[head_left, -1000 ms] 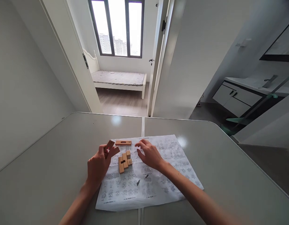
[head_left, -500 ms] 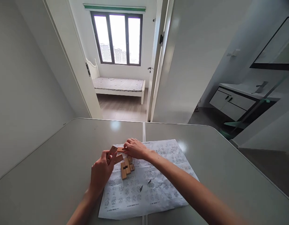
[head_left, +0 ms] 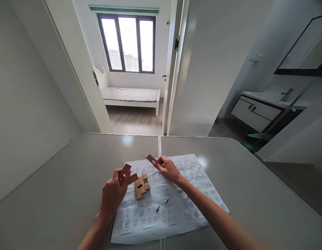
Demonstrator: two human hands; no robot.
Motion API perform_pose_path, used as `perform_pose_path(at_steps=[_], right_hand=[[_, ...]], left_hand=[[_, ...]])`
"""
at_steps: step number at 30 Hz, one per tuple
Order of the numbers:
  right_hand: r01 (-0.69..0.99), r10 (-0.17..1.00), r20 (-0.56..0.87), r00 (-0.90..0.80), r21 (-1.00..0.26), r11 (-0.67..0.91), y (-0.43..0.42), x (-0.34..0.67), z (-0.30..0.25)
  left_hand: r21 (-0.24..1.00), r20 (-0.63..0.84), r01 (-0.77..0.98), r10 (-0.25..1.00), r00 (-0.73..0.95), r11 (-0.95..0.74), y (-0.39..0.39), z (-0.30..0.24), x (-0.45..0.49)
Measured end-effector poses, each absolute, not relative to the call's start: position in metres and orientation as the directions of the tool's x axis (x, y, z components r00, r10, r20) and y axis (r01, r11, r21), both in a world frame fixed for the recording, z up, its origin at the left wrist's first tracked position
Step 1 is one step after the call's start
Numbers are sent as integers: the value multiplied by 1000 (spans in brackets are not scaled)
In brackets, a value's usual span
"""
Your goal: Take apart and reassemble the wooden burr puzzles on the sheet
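Observation:
My left hand [head_left: 112,189] is closed on wooden puzzle pieces. One piece [head_left: 127,168] sticks up past the fingers and another [head_left: 133,178] points right, towards a cluster of fitted wooden blocks [head_left: 141,189]. Whether these two are joined inside the grip is hidden. That cluster lies on a printed paper sheet [head_left: 174,217] and has a small dark gap in its middle. Up and to the right of it, my right hand [head_left: 168,169] pinches a single wooden puzzle piece [head_left: 151,159], held slanting towards the upper left. Fingers cover its near end.
The sheet, creased and covered with small diagrams, lies on a grey table [head_left: 59,194] with a seam down its middle. Past the far edge are a doorway, a bed [head_left: 129,94] and a window. A sink cabinet [head_left: 257,109] stands at the right.
My right hand has drawn away to the right from beside the cluster, lifting a wooden piece with it. My left hand keeps its grip in nearly the same spot.

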State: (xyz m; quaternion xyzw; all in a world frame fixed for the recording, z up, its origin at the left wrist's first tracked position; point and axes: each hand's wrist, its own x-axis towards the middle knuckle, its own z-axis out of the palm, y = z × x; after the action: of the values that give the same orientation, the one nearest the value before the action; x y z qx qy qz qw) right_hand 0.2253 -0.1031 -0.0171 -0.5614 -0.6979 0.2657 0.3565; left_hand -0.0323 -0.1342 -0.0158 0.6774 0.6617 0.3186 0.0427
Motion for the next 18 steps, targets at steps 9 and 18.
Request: perform_pose_path(at_steps=[9, 18], right_hand=[[155, 989, 3, 151, -988, -21, -220, 264, -28], [-36, 967, -95, 236, -995, -89, -277, 249, -33]], left_hand=[[870, 110, 479, 993, 50, -121, -195, 22, 23], [982, -190, 52, 948, 257, 183, -263, -15, 71]])
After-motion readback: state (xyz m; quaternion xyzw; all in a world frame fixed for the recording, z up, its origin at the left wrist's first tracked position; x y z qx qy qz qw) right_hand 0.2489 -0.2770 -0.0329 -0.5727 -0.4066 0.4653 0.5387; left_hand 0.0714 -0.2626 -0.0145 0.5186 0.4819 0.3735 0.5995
